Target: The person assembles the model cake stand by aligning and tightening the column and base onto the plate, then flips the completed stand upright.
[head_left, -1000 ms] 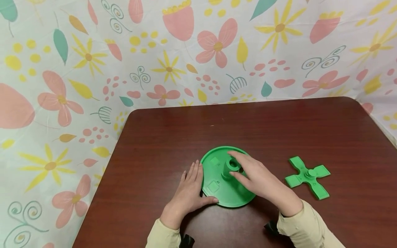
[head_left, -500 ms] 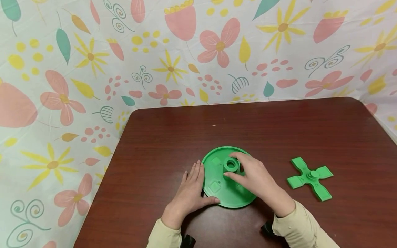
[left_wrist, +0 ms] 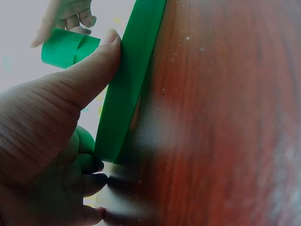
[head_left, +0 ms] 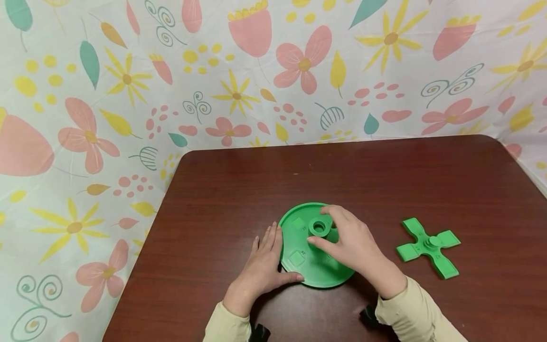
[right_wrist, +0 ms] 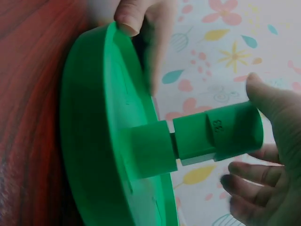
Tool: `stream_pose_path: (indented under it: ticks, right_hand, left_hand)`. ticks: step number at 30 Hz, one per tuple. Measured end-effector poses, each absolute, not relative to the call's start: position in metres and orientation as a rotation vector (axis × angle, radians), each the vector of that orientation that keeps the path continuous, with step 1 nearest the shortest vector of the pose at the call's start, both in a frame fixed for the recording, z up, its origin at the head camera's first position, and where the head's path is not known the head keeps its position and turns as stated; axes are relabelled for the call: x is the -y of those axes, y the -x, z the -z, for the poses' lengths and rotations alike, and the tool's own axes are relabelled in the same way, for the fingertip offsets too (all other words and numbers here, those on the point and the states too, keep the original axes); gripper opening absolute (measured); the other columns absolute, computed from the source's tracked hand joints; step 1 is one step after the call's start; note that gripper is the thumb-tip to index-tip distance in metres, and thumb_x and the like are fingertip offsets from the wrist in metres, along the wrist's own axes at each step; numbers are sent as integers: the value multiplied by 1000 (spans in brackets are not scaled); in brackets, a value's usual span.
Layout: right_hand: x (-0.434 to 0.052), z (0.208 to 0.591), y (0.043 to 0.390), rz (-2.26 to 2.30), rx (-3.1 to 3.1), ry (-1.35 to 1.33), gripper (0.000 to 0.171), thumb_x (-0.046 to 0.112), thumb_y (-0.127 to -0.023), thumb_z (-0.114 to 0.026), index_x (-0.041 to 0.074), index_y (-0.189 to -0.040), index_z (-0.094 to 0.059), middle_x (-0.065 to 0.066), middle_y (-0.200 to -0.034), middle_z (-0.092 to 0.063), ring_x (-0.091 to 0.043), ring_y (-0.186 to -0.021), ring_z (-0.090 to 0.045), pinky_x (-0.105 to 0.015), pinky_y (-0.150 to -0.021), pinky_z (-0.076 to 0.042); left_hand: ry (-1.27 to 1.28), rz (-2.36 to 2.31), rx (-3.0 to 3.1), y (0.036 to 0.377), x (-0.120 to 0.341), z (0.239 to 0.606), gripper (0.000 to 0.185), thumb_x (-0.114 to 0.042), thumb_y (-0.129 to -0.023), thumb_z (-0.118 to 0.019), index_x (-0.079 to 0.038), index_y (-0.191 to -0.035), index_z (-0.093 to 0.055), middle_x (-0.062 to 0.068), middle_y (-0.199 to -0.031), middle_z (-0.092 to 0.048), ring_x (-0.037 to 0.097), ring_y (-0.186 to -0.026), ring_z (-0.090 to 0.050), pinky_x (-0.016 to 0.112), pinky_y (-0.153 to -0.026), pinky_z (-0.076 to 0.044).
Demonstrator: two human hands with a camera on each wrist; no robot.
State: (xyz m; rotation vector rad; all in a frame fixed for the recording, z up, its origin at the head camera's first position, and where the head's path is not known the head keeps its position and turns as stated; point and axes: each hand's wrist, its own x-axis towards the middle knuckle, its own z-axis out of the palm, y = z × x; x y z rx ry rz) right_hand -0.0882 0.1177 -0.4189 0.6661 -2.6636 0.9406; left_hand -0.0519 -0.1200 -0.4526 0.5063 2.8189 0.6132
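Note:
A round green plastic base (head_left: 295, 273) with a raised rim lies on the table. From its middle rises a green tube (head_left: 317, 232); the right wrist view shows an upper section (right_wrist: 235, 132) marked 33 above a lower post (right_wrist: 150, 148), a narrow seam between them. My left hand (head_left: 260, 266) rests along the base's left side, fingers straight, the thumb (left_wrist: 110, 40) at the near rim. Around the tube's top my right hand (head_left: 352, 240) stands with thumb and fingers spread, the index fingertip apart from it. A green four-armed cross piece (head_left: 432, 242) with a central peg lies to the right.
The dark brown wooden table (head_left: 239, 185) has rounded far corners. Behind it hangs a white cloth (head_left: 256, 109) printed with flowers and leaves. Both sleeves are pale, with a black strap piece (head_left: 369, 316) near the right cuff.
My right hand has turned about the tube's top, and its index finger has moved away from the tube. The tube looks more upright than a second ago. My left hand stays on the rim.

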Motion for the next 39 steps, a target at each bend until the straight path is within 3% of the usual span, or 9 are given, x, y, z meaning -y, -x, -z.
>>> stream_pose_path:
  ticks: [4, 8, 11, 15, 20, 28, 33, 39]
  right_hand:
    - [-122, 416, 89, -1162, 2650, -806, 54, 30, -87, -74, 12, -133, -53, -3, -142, -50, -20, -114, -57, -43, -86, -51]
    - [-125, 414, 91, -1348, 2646, -947, 51, 18, -92, -68, 13, -139, -50, 0, -146, -47, -19, -129, -47, -46, -97, -46]
    - [-125, 415, 93, -1404, 2648, -1005, 53, 14, -93, -67, 11, -142, -48, -1, -144, -48, -19, -132, -45, -47, -100, -43]
    - [-126, 418, 97, -1448, 2641, -1033, 49, 11, -93, -65, 9, -140, -50, -1, -140, -53, -17, -129, -48, -48, -98, -45]
    - [-127, 421, 99, -1463, 2643, -1011, 45, 19, -94, -66, 10, -136, -53, -1, -135, -57, -15, -124, -52, -45, -96, -47]
    - [-124, 425, 95, -1460, 2653, -805, 44, 31, -88, -73, 15, -126, -57, 10, -118, -61, -9, -102, -62, -35, -84, -53]
    - [-119, 428, 91, -1386, 2654, -686, 44, 34, -83, -79, 21, -118, -55, 12, -107, -60, -8, -93, -62, -34, -78, -52]
    - [-115, 430, 89, -1265, 2667, -614, 47, 34, -81, -80, 19, -115, -53, 9, -103, -60, -9, -89, -58, -35, -74, -51]
  left_hand:
    - [-506, -621, -2813, 52, 120, 452, 123, -68, -75, -69, -3, -156, -4, 15, -163, 0, 27, -149, -3, 55, -116, -10]
    - [-509, -628, -2815, 52, 120, 452, 123, -68, -75, -70, -3, -156, -4, 15, -162, -1, 27, -149, -4, 55, -116, -10]
    - [-514, -630, -2818, 52, 120, 452, 123, -67, -75, -71, -2, -156, -5, 16, -162, -1, 27, -149, -4, 56, -116, -10]
    - [-517, -630, -2821, 51, 120, 452, 123, -66, -75, -71, -2, -156, -5, 17, -162, -1, 28, -149, -5, 56, -116, -10]
    - [-517, -627, -2822, 52, 120, 453, 123, -67, -75, -70, -2, -156, -6, 16, -162, -2, 28, -149, -5, 57, -116, -11]
    - [-525, -627, -2825, 52, 120, 453, 123, -68, -75, -70, -2, -156, -5, 16, -162, -2, 27, -149, -5, 57, -116, -11]
    - [-523, -632, -2824, 52, 120, 453, 123, -68, -75, -69, -2, -156, -5, 16, -162, -3, 27, -149, -4, 57, -115, -11]
    - [-523, -632, -2820, 52, 119, 454, 122, -68, -75, -69, -2, -156, -5, 16, -162, -3, 28, -149, -4, 58, -115, -11]
